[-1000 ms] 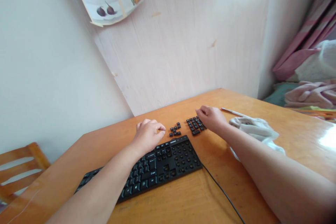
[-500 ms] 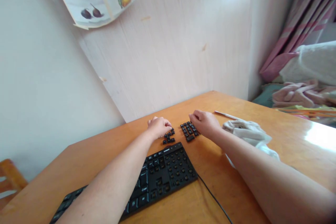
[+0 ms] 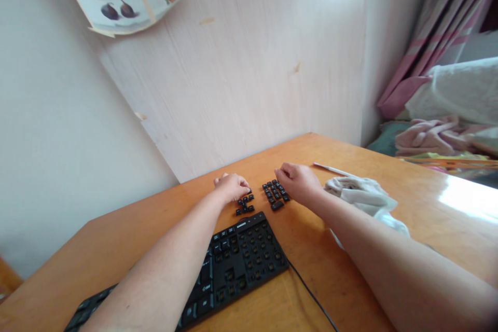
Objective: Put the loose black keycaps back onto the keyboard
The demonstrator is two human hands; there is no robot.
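My left hand is closed in a pinch at the far side of a small loose group of black keycaps. A dark keycap shows at its fingertips. To the right, my right hand is curled closed over the far edge of a second group, with keycaps lined up in rows. What its fingers hold, if anything, is hidden. Nearer to me lies a black keyboard, partly under my left forearm. Keys are off its number pad and the section beside it, leaving bare sockets.
A crumpled whitish cloth lies beside my right forearm, with a thin white stick behind it. The keyboard's black cable runs toward the front edge of the wooden table. A pale board stands behind the table.
The whole view has shifted slightly, so things sit a little further left. My left fingertips show slightly more clear of the small keycap group. My right hand keeps its place by the rows.
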